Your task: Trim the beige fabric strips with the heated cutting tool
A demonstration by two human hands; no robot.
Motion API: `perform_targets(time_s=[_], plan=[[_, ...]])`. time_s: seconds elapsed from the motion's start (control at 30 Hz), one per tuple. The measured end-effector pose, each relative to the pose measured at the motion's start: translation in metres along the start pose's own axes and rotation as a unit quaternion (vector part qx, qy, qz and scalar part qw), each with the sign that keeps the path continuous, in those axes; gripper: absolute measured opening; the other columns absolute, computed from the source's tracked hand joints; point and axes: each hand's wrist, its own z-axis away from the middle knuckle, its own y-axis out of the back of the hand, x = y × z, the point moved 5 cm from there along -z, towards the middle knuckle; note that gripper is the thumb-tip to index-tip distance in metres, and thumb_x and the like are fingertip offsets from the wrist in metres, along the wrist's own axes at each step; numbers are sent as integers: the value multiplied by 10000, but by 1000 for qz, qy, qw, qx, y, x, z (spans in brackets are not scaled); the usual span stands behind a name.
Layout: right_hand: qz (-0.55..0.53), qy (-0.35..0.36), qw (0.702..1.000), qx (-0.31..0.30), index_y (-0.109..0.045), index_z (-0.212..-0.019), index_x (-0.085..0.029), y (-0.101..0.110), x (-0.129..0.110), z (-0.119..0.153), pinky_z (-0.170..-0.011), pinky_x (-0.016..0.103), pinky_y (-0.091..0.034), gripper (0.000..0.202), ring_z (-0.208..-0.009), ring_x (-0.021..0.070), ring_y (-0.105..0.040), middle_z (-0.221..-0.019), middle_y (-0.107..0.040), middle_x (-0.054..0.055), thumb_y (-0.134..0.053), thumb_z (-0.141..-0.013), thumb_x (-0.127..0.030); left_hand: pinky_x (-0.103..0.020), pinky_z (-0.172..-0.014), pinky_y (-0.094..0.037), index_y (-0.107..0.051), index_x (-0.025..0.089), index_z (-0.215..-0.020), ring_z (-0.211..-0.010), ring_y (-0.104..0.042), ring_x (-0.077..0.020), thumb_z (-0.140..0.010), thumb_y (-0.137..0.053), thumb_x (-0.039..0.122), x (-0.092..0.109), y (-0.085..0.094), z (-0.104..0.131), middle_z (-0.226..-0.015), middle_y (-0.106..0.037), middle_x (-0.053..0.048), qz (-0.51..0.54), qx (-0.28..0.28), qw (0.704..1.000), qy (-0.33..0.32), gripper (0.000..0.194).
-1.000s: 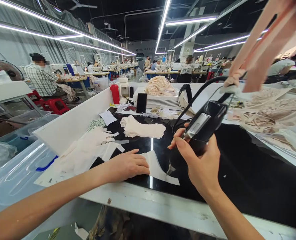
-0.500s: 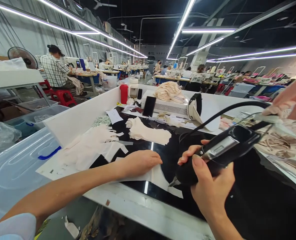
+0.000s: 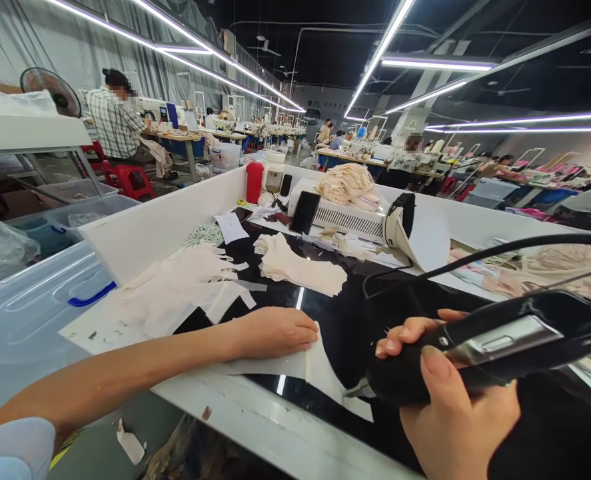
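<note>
My right hand (image 3: 455,393) is wrapped round a black corded power tool (image 3: 505,347) with a silver plate on its body and a narrow metal tip. That tip touches the edge of a pale fabric piece (image 3: 325,373) near the front of the glossy black tabletop (image 3: 400,300). My left hand (image 3: 285,331) rests on the same fabric, its fingers together and closed at the upper edge. Part of the piece is hidden under my left hand and forearm. The tool's cable runs back over the right side.
Beyond my left hand lie a stack of cut fabric pieces (image 3: 300,263) and a loose pale pile (image 3: 170,287). A phone (image 3: 305,212), a red container (image 3: 254,182) and a white vented box (image 3: 350,220) stand at the back. White walls (image 3: 175,220) edge the table.
The tool and my right hand sit further right and lower in the view, partly as the view shifted. The tool's tip stays at the fabric edge. My left hand remains on the piece.
</note>
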Motion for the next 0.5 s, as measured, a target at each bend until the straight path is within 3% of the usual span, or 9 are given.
perform_targets(time_s=[0.2, 0.5], plan=[[-3, -29, 1000, 9, -666, -1045, -251, -4, -3, -6, -527, 318, -609, 450, -599, 170, -639, -720, -677, -31, -929, -692, -342, -287, -1067, -545, -738, 143, -1203, -1211, -701, -206, -1164, -467, 227, 1, -2, 0, -1340, -744, -91, 4, 18, 1000, -14, 286], [-24, 12, 999, 44, -625, -1070, -270, -26, 15, -40, -526, 292, -576, 438, -590, 139, -579, -755, -633, -67, -863, -707, -315, -301, -1003, -594, -759, 178, -1171, -1183, -726, -215, -1149, -499, 241, -2, -8, 5, -1298, -765, -91, 54, 88, 995, -10, 268]])
